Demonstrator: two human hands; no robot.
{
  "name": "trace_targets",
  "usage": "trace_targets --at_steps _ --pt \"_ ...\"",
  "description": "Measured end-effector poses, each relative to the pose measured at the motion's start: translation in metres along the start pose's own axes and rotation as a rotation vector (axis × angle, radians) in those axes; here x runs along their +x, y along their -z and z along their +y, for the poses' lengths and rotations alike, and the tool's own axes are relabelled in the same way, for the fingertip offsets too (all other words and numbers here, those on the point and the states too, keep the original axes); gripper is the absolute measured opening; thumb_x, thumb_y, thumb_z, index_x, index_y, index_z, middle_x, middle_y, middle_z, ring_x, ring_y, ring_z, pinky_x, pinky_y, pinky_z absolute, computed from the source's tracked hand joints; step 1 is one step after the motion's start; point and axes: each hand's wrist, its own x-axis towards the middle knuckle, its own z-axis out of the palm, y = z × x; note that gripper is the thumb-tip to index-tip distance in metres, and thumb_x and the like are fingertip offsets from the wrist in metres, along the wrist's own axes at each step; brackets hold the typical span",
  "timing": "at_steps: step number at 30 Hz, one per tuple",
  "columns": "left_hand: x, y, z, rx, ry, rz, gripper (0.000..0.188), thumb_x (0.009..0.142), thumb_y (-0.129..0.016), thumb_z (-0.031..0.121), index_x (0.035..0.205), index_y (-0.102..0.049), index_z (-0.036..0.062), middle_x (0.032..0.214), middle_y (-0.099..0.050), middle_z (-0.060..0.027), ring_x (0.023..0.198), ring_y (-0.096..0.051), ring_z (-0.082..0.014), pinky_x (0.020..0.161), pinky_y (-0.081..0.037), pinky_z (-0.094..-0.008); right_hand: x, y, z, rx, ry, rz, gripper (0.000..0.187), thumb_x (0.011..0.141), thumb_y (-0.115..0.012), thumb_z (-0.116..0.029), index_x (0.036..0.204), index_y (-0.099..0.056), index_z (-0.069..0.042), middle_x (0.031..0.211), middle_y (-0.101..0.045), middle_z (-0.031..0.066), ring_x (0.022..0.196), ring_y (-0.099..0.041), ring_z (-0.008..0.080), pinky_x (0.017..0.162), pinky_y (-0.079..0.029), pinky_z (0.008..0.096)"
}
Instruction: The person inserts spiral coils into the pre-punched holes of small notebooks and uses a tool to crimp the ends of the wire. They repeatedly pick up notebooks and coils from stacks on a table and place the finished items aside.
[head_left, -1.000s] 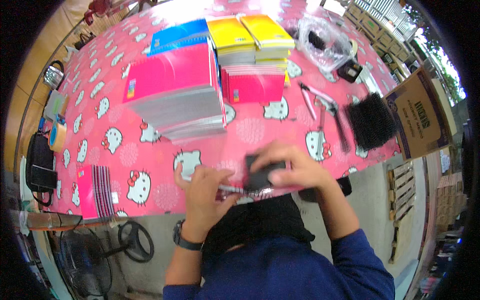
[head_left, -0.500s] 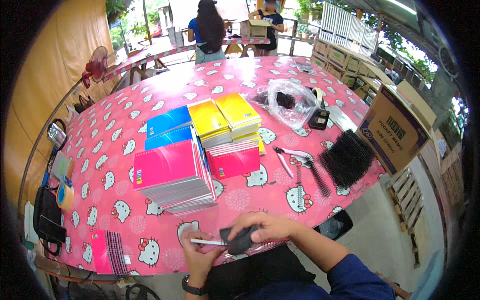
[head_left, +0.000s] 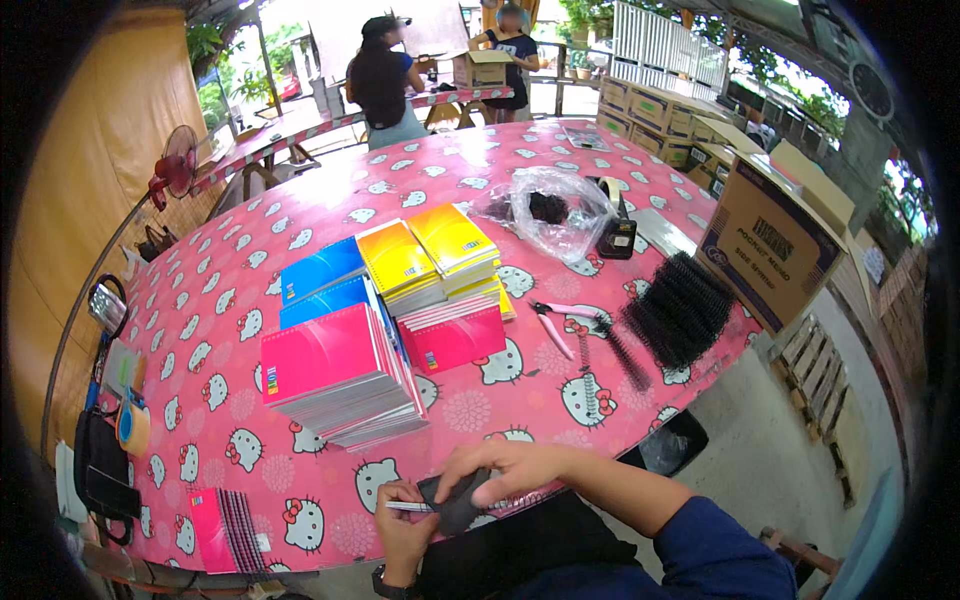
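Close to the near table edge, my left hand (head_left: 402, 528) pinches a thin notebook (head_left: 408, 507), seen edge-on as a white strip. My right hand (head_left: 515, 470) grips a dark grey pad, perhaps cloth (head_left: 458, 503), pressed against the notebook's right end. The pad and fingers hide most of the notebook's spine. Beyond my hands are stacks of pink notebooks (head_left: 325, 350), blue notebooks (head_left: 320, 268) and yellow notebooks (head_left: 440, 240). To the left lies a short row of spiral-bound pink notebooks (head_left: 225, 530).
Pink-handled pliers (head_left: 556, 328) lie right of the stacks, near loose black spiral coils (head_left: 678, 310). Behind them sit a clear plastic bag (head_left: 565, 215) and a tape dispenser (head_left: 619, 235). A cardboard box (head_left: 770, 245) stands right. Two people (head_left: 385, 85) stand at a far table.
The view has shifted slightly. The dark pad in my right hand has tilted and sits further over the notebook's end. The far person in blue has turned toward the right.
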Motion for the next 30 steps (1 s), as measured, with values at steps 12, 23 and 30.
trace_targets --at_steps 12,23,30 --pt "0.001 0.003 0.002 0.302 -0.151 0.019 0.045 0.06 -0.08 0.003 0.087 -0.045 0.0086 0.081 -0.044 0.0009 0.073 -0.043 -0.0112 0.066 -0.04 -0.0246 0.017 -0.01 -0.003 0.096 0.054 0.04 0.038 0.08 -0.065 -0.038 0.098 -0.064 -0.004 0.1 -0.061 0.0161 0.099 -0.053 0.0318 0.088 -0.041 0.0405" --pt "0.003 -0.006 0.002 0.16 -0.144 -0.013 0.045 0.061 -0.083 0.006 0.086 -0.046 0.0062 0.08 -0.051 -0.0025 0.074 -0.05 -0.0117 0.067 -0.044 -0.0262 -0.026 0.022 0.021 -0.772 -0.19 0.354 0.052 0.075 -0.069 -0.038 0.113 -0.059 -0.004 0.126 -0.05 0.0199 0.117 -0.042 0.0361 0.099 -0.035 0.0442" --pt "0.012 -0.05 0.051 0.604 -0.274 -0.03 0.037 0.064 -0.076 0.007 0.087 -0.048 0.0039 0.079 -0.053 -0.0104 0.072 -0.056 -0.0259 0.063 -0.045 -0.0336 -0.007 -0.027 -0.034 -0.501 0.01 0.39 0.041 0.07 -0.07 -0.01 0.108 -0.058 -0.005 0.093 -0.056 0.0119 0.09 -0.053 0.0302 0.08 -0.045 0.0377"
